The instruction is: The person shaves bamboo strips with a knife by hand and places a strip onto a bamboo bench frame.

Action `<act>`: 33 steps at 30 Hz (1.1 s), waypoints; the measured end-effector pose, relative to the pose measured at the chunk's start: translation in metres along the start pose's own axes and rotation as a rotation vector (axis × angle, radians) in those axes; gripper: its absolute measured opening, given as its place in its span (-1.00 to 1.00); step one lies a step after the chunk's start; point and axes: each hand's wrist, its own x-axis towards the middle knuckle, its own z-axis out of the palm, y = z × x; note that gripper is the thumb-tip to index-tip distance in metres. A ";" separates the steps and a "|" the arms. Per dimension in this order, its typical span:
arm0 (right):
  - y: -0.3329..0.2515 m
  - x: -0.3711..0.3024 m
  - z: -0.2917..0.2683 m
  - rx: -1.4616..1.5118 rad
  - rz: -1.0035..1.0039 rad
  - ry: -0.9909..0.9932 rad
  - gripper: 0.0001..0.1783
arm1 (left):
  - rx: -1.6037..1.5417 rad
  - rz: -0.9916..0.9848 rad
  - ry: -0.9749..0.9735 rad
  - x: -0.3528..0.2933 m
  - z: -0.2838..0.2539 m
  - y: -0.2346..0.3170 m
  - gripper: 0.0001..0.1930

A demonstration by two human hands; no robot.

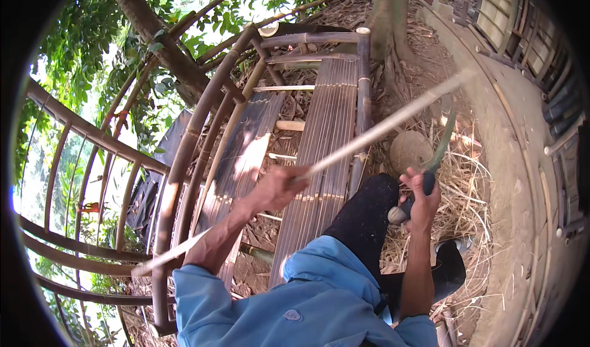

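Observation:
A long pale bamboo strip [381, 126] slants across the view, from the railing at the lower left up to the right. Its far part is smeared by motion. My left hand [279, 188] is closed round the strip near its middle, over the bench. Above my knee, my right hand [423, 204] grips a long knife [444, 141] by its dark handle, whose rounded end pokes out below the fingers. The narrow, slightly curved blade points up and away, and looks greenish. Blade and strip are apart.
A bamboo bench [319, 126] with dark slats lies under the strip, its railing [166, 224] on the left. A round wood block [410, 150] stands beyond my right hand. Pale shavings [458, 215] cover the ground beside it. A tree trunk [393, 21] rises behind.

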 end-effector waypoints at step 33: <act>0.020 -0.033 -0.183 -0.113 0.155 0.410 -0.72 | -1.404 1.061 0.744 0.141 -0.128 0.095 -0.51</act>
